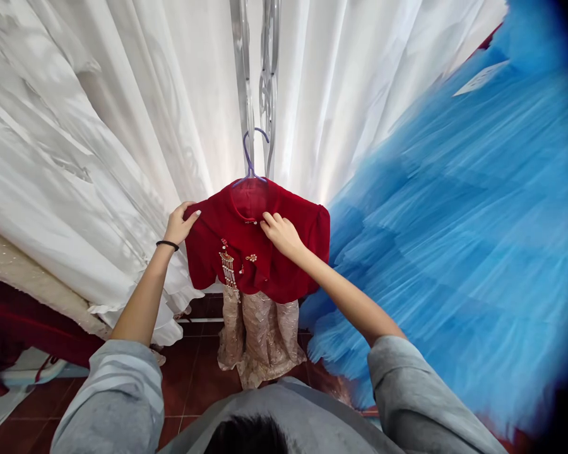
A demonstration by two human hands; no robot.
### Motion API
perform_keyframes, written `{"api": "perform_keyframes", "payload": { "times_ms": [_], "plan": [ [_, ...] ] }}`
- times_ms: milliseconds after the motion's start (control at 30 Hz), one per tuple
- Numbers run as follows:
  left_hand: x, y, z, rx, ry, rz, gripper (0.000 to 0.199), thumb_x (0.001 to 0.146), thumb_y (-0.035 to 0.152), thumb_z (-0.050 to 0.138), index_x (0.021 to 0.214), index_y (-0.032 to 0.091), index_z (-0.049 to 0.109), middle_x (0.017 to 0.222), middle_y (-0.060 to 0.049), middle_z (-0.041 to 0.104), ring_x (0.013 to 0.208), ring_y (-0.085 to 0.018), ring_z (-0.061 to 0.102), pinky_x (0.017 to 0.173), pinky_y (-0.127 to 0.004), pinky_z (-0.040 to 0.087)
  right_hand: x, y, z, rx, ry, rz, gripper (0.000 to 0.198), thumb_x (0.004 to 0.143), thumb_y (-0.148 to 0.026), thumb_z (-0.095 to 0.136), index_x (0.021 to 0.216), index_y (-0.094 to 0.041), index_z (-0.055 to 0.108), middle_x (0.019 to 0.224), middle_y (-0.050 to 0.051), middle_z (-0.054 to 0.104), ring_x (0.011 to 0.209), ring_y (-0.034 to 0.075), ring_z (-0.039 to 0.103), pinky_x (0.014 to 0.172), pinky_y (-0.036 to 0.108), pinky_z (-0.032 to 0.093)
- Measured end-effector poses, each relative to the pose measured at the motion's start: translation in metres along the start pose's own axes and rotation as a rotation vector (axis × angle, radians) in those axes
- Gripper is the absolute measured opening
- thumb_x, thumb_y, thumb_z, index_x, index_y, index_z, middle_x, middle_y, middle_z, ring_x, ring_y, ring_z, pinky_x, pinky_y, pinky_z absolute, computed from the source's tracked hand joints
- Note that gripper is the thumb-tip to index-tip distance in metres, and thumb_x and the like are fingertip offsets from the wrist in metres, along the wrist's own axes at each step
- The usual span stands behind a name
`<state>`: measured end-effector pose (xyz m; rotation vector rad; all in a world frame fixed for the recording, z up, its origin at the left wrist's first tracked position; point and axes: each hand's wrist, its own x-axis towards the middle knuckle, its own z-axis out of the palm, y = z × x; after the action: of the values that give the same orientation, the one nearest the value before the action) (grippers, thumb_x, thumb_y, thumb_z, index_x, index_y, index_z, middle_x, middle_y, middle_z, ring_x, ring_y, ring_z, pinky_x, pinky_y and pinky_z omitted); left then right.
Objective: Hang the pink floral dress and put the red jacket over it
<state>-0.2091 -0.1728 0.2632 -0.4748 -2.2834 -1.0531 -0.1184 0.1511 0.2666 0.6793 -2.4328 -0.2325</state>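
Jacket (246, 238) in red hangs on a purple hanger (248, 162), left hand (180, 226) clasping its shoulder, right hand (283, 236) pinching cloth beside its collar, where a hard tug could slip it off.

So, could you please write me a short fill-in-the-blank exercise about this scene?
1. A tasselled ornament decorates the front of the ____ top.
2. The hand nearer the middle of the top's collar is the person's ____ one.
3. A black band circles the person's ____ wrist.
4. The ruffled garment filling the picture's right side is coloured ____.

Missing words: red; right; left; blue.
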Motion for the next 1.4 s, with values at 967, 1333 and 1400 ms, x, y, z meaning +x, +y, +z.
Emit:
{"api": "perform_keyframes", "payload": {
  "times_ms": [967, 1333, 1400],
  "plan": [
    [0.008, 0.038, -0.019, -0.081, 0.094, -0.008, 0.029, 0.075, 0.047, 0.063, 0.078, 0.019, 0.069, 0.083, -0.007, 0.072, 0.079, -0.021, 0.064, 0.078, -0.034, 0.052, 0.012, 0.111, -0.004, 0.498, 0.289, 0.483, 0.044, 0.099, -0.037, 0.033, 0.101, -0.014, 0.07, 0.085, 0.008, 0.069, 0.08, 0.021, 0.06, 0.081, 0.032, 0.043],
    [0.028, 0.049, -0.022, 0.027, -0.225, -0.02, 0.042, 0.077, 0.037, 0.051, 0.108, 0.015, 0.068, 0.104, -0.012, 0.069, 0.1, -0.028, 0.063, 0.091, -0.045, 0.051, 0.017, 0.086, -0.016, 0.319, 0.225, 0.594, 0.043, 0.093, -0.015, 0.032, 0.124, -0.011, 0.061, 0.124, 0.018, 0.063, 0.111, 0.03, 0.055, 0.095, 0.041, 0.042],
    [0.017, 0.071, -0.019, 0.205, -0.107, 0.257, 0.049, 0.078, 0.029, 0.05, 0.123, 0.017, 0.061, 0.125, -0.013, 0.062, 0.119, -0.03, 0.054, 0.107, -0.05, 0.04, 0.002, 0.066, -0.017, 0.239, 0.306, 0.468, 0.049, 0.091, -0.008, 0.03, 0.134, -0.012, 0.054, 0.137, 0.017, 0.055, 0.121, 0.03, 0.049, 0.102, 0.045, 0.038]
  ]
}}
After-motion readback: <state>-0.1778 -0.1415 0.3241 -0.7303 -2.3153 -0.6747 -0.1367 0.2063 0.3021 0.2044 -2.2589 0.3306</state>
